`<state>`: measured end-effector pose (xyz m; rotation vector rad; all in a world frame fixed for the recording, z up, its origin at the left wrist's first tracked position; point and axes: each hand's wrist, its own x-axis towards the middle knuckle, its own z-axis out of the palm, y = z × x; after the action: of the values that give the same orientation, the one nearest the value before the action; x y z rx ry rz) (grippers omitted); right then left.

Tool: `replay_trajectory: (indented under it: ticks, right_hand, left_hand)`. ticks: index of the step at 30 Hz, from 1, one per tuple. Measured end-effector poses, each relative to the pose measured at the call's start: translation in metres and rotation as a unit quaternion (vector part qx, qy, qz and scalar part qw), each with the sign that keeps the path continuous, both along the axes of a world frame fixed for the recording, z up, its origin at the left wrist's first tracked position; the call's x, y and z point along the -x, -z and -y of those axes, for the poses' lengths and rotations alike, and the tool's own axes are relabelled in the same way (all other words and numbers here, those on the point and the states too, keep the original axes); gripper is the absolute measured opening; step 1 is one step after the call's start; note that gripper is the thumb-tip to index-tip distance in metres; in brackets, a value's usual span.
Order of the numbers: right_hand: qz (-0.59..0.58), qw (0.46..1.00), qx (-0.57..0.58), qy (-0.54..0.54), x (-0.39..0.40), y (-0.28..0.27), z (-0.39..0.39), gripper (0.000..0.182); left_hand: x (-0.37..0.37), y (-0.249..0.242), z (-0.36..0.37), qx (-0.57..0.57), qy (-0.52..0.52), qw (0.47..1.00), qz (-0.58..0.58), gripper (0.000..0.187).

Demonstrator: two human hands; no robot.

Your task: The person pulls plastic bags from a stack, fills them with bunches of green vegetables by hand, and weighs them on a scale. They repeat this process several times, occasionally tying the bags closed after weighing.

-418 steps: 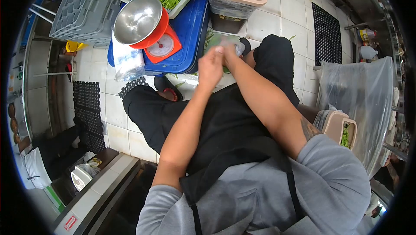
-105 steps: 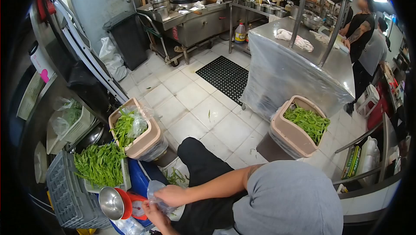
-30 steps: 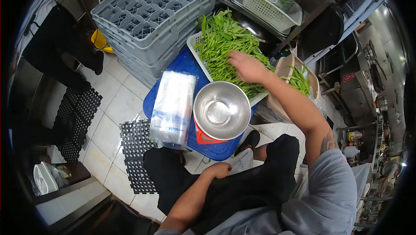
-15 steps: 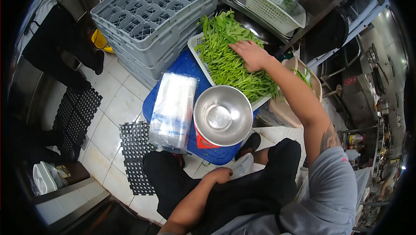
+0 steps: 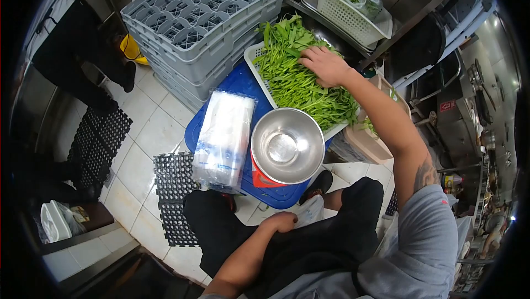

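My right hand (image 5: pixel 326 67) rests on the heap of leafy green vegetables (image 5: pixel 303 86), its fingers bent a little and apart on the stems. The greens fill a white basket (image 5: pixel 252 56). Low in front of my lap, my left hand (image 5: pixel 281 222) is closed round the top of a clear plastic bag (image 5: pixel 311 212). An empty steel bowl (image 5: pixel 287 145) sits on a red scale (image 5: pixel 265 177). Left of the bowl lies a pack of plastic bags (image 5: pixel 224 139). All of these stand on or by a blue stool top (image 5: pixel 243 81).
Grey dish racks (image 5: pixel 193 39) are stacked behind the bag pack. A pale bin (image 5: pixel 371 136) stands right of the greens, and a white basket (image 5: pixel 348 15) is at the back. A person in dark trousers (image 5: pixel 72 51) stands at the left, near a black mat (image 5: pixel 102 139).
The whole view has shifted slightly. My right hand's fingers look more bent on the greens, and my left hand still holds the bag.
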<state>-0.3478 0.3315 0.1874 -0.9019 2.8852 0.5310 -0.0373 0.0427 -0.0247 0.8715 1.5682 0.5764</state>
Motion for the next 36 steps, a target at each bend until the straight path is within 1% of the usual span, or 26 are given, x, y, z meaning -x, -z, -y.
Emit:
replay_trajectory:
  ticks: [2,5,8,11,15,18,22,24,25,28,29,32,33,36]
  right_hand:
    - [-0.043,0.997,-0.009,-0.063,0.008,0.002,0.006,0.079]
    - [0.01,0.999,-0.003,-0.033,0.028,0.012,0.013,0.084]
    - [0.03,0.998,-0.037,0.03,0.046,0.024,0.013,0.074]
    - [0.043,0.995,-0.074,0.051,0.042,0.012,0.02,0.057]
    - [0.007,0.996,-0.086,0.003,0.037,0.001,0.013,0.036]
    - [-0.023,0.998,-0.065,-0.014,0.03,-0.012,0.011,0.036]
    - [-0.057,0.995,-0.085,-0.021,0.019,-0.034,0.015,0.031]
    - [-0.068,0.994,-0.081,-0.032,0.014,-0.036,0.017,0.029]
    - [-0.015,0.994,-0.108,-0.005,0.012,-0.034,0.021,0.035]
    - [0.009,0.995,-0.098,-0.012,0.007,-0.008,0.011,0.044]
    - [0.061,0.994,-0.081,0.035,0.006,-0.005,0.01,0.05]
    - [0.063,0.995,-0.064,0.033,0.003,-0.014,0.016,0.05]
    - [0.057,0.998,-0.032,0.023,0.005,-0.016,0.016,0.049]
    - [0.035,0.988,0.145,-0.031,0.03,-0.015,0.025,0.045]
  left_hand:
    - [0.0,0.0,0.0,-0.001,0.0,1.0,-0.002,0.045]
    - [-0.004,0.008,0.001,-0.011,-0.002,1.0,-0.003,0.044]
    - [-0.001,0.007,-0.002,-0.013,0.011,1.0,0.001,0.042]
    - [0.002,0.003,-0.003,-0.009,0.015,1.0,0.008,0.041]
    - [0.004,0.0,0.0,-0.006,0.019,1.0,0.021,0.044]
    - [0.003,0.003,0.0,-0.013,0.025,0.999,0.018,0.045]
    - [0.003,0.003,0.0,-0.016,0.031,0.999,0.022,0.046]
    - [0.001,0.001,0.0,-0.017,0.023,1.0,0.01,0.042]
    - [0.001,0.0,0.0,-0.018,0.02,1.0,0.003,0.04]
    - [0.001,-0.005,0.001,-0.01,0.012,1.0,0.003,0.041]
    - [0.001,-0.003,0.001,-0.011,0.016,1.0,0.009,0.043]
    - [-0.002,0.005,0.0,-0.01,0.018,0.999,0.025,0.048]
    - [-0.004,0.006,0.001,-0.009,0.015,1.0,0.025,0.048]
    - [-0.007,0.009,0.001,-0.009,0.01,1.0,0.022,0.046]
